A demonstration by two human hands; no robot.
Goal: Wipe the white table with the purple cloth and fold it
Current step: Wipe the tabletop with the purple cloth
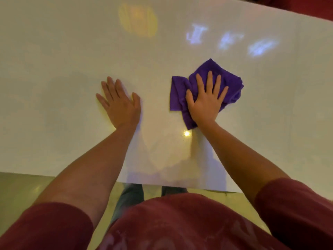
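Purple cloth lies bunched on the white worktop, at about 2 o'clock from the frame centre, well clear of the near edge; folds and a loose flap run out toward 9 o'clock. Right hand lies flat on top of it, fingers spread wide and straight, palm pressing down, nothing gripped. Left hand rests flat on bare worktop at 9 o'clock of the cloth, fingers straight, apart from the fabric, holding nothing; judged a brace. Worktop glossy, with coloured reflections at 12 o'clock and a bright glint near the right wrist.

Handling, judged: cloth is soft, light and limp; likely to slide easily on the slick surface under palm pressure, but also to ruck up; for folding, pinch two corners of the flap edge, not the bunched middle.
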